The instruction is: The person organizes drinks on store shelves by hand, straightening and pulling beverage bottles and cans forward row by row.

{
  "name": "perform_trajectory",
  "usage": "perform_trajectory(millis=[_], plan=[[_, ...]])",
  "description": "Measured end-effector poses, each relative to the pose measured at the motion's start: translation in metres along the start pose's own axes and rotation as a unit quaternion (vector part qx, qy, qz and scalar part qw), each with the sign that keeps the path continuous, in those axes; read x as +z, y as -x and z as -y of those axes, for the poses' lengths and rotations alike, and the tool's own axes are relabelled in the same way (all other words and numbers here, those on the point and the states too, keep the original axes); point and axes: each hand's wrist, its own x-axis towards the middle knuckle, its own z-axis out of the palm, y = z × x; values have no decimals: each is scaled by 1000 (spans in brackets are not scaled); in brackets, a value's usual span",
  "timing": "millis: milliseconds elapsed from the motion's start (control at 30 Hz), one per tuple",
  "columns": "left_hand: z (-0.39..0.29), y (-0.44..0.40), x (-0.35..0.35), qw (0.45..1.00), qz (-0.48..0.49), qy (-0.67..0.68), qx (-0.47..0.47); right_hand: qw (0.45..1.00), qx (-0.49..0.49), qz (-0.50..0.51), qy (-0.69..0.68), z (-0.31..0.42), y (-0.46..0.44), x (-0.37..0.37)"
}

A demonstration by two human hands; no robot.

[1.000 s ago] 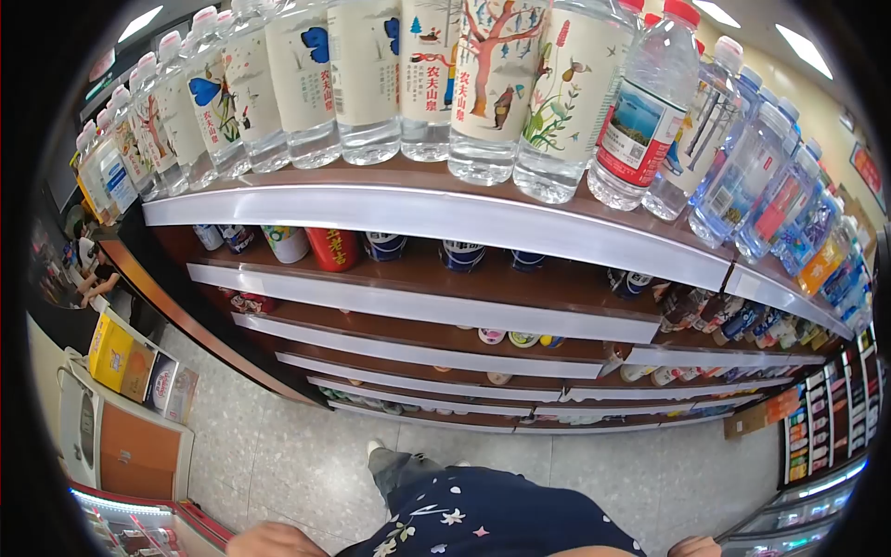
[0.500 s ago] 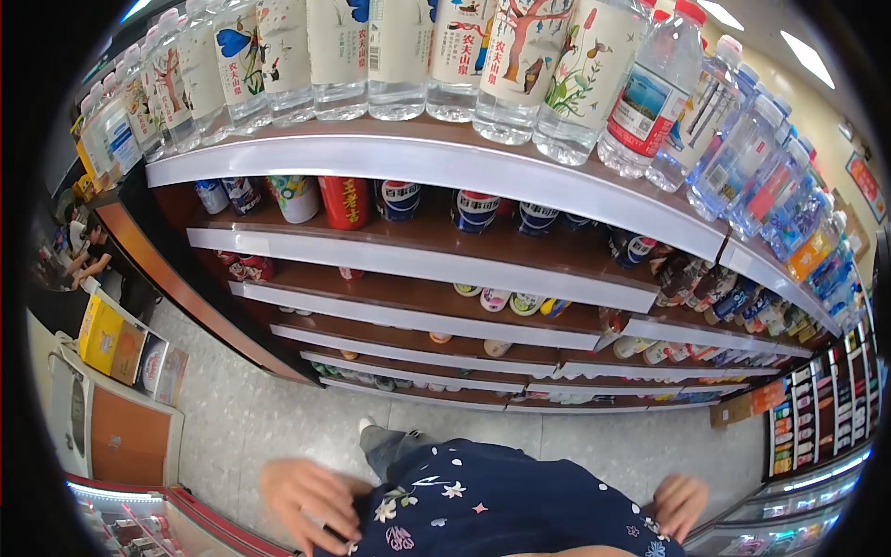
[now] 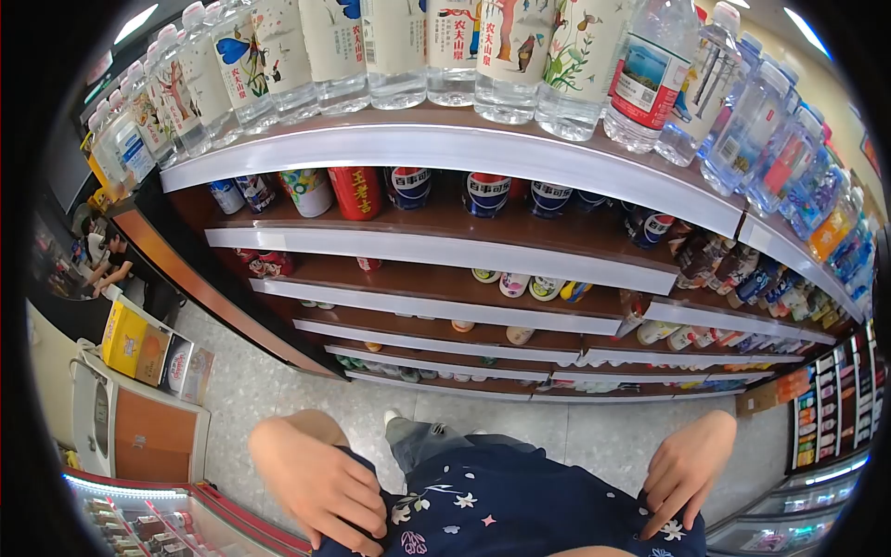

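My left hand point(image 3: 320, 478) lies against the side of the dark blue floral top point(image 3: 534, 492), back of the hand up. Its fingers are slightly bent and spread a little, with nothing seen in them. On the other side, my right hand point(image 3: 687, 464) touches the same top with its fingers pointing down and apart. Nothing shows in that hand either. In front of me stands a shelf unit; its top shelf edge point(image 3: 445, 139) carries a row of clear water bottles point(image 3: 510, 65) with illustrated labels. One bottle with a red label point(image 3: 643, 84) stands to their right.
Drink cans point(image 3: 408, 188) sit on the shelf below the bottles. A yellow carton point(image 3: 130, 336) rests on a counter at left, near a person point(image 3: 119, 265). A glass-fronted case point(image 3: 139, 511) stands at lower left. A cardboard box point(image 3: 756, 399) is on the floor point(image 3: 520, 427) at right.
Both hands have moved up and inward onto the top, and show more fully. The view has tilted and shifted slightly, so the shelves and carton appear farther right.
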Motion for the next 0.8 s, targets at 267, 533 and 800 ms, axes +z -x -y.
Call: perform_trajectory(millis=[267,533,800], plan=[[-53,8,52,976,-162,-36,-143,982,107,-153,40,38,42,18],[-78,14,93,942,-256,-32,-214,958,141,-248,-11,29,62,36],[49,94,120,810,-415,411,-55,795,201,-475,-320,-151,77,49]])
